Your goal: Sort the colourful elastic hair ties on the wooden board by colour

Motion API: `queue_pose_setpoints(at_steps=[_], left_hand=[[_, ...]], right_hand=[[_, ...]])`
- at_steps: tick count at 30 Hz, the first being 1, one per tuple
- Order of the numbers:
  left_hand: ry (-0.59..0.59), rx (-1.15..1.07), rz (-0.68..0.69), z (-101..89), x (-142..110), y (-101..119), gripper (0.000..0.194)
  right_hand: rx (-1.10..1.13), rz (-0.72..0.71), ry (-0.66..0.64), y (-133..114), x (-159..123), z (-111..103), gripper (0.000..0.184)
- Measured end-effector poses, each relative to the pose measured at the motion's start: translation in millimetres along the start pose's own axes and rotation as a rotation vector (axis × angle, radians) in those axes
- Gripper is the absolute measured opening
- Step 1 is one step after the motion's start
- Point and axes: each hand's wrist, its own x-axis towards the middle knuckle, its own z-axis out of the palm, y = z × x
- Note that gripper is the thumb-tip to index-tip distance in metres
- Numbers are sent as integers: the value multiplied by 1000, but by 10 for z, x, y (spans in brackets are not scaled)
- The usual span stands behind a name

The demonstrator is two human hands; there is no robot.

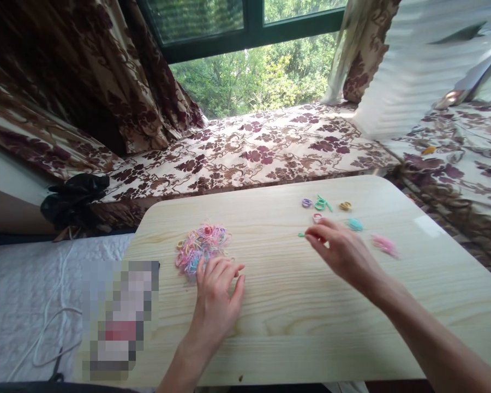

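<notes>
A tangled pile of small pastel hair ties point(204, 243), pink, purple, yellow and blue, lies on the left half of the wooden-topped table point(265, 305). My left hand point(219, 286) rests at the pile's near edge, fingers spread, the fingertips touching or just beside it. Farther right, my right hand point(339, 248) pinches a small green hair tie point(301, 234) between thumb and fingers, low over the tabletop. Around it lie small colour groups: purple point(306, 202), green point(321, 203), yellow point(345, 206), blue point(355, 224) and pink point(384, 245) ones. A red-and-white one point(318, 217) is partly hidden by my right hand.
A blurred-out flat object point(125, 322) lies at the table's left edge. Beyond the table is a ledge with floral cloth point(253, 144) under a window. A white cable point(45, 322) runs over the quilted bedding point(12, 295) at left, near a black bag point(76, 202).
</notes>
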Motion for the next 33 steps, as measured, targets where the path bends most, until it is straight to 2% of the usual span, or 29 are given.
queue_pose_setpoints(at_steps=[3,6,12,18,24,33], left_hand=[[7,-7,-3,0,-7,-6,17],[15,-11,4,10,-13,-17,16],[12,-3,6,34,-14,-64,16],[-5,11,15,42,-25,-66,17],[-21,52,61,63,-32,-173,16],[-28,90,94,96,-45,-237,15]], right_hand=[[-66,161,72,393,153,-219,23],[-117,283,60,688,227,-352,24],[-187,419,1,1029,199,-430,25],[-189,426,-27,1152,155,-426,27],[-144,368,-34,1195,73,-392,28],[-152,394,-17,1237,52,-405,29]])
